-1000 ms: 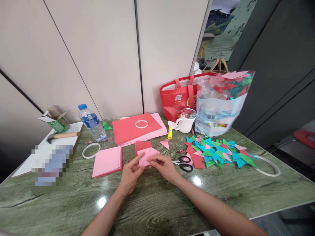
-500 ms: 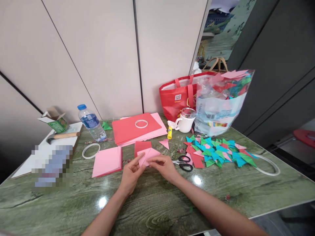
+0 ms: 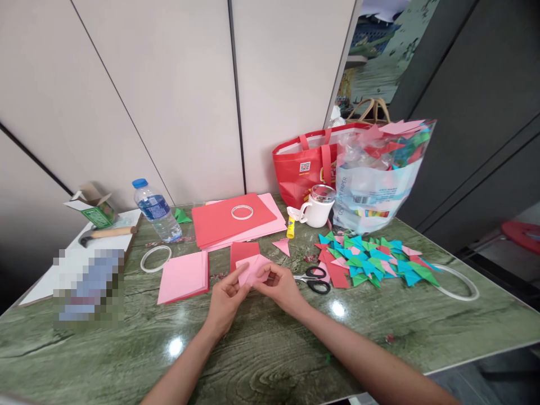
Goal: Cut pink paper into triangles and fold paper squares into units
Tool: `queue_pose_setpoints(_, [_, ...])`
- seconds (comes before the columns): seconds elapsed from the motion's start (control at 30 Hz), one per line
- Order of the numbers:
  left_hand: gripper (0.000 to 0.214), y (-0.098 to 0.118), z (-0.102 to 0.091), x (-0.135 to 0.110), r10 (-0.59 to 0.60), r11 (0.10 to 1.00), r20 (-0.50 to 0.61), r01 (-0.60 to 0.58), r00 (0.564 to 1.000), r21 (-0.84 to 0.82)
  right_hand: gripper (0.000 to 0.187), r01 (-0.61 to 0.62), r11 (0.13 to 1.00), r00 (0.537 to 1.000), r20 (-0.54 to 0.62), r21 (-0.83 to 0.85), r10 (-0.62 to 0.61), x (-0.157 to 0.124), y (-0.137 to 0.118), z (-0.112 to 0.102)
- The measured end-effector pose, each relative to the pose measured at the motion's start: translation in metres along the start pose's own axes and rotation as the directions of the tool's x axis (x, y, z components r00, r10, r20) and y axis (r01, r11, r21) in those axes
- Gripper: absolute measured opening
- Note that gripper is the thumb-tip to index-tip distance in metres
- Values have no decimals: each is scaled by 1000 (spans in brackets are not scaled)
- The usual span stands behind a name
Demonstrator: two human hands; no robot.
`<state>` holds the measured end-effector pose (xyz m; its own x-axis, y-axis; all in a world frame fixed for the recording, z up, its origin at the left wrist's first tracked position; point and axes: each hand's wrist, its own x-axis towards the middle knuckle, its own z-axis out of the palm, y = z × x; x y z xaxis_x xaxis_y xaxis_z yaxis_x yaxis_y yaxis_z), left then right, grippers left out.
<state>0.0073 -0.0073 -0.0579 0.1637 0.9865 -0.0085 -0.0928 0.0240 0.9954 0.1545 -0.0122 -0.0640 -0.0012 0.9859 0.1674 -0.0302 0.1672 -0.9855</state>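
Observation:
Between my two hands is a partly folded sheet of pink paper [image 3: 252,272], held above the table. The fingers of my left hand [image 3: 226,297] pinch its left side. My right hand [image 3: 279,288] grips the right side, its fingertips curled over a corner. Just behind the sheet lies a small red paper stack [image 3: 244,250], partly covered by it. A stack of pink squares [image 3: 183,275] rests left of my left hand. Scissors [image 3: 314,279] with black handles lie beyond my right hand, their blade tips hidden. A folded pink piece [image 3: 282,246] is behind it.
To the right spreads a pile of coloured folded pieces [image 3: 375,259]. Behind stand a white mug [image 3: 319,211], glue stick [image 3: 291,227], red bag [image 3: 295,174] and filled plastic bag [image 3: 371,194]. A water bottle [image 3: 158,212], tape ring [image 3: 156,259] and hammer [image 3: 107,233] are left.
My right fingers have curled inward over the pink paper, and its right corner is now folded in toward the middle. My left hand has hardly moved.

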Motion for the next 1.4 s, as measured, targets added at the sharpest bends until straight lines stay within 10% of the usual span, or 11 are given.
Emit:
queue_pose_setpoints(0.6, [54,6,-4,3,-35,995,16,36,999,-93,23,-100,944,994,79,315,78,6,2,-6])
queue_pose_setpoints(1.07, [50,15,-14,7,-132,990,202,139,970,-19,15,0,998,1000,-30,60,2,12,-2,-16])
queue_pose_setpoints(1.4, [49,19,-13,8,-7,996,42,10,999,-83,10,10,999,1000,-10,-41,-11,11,0,-15])
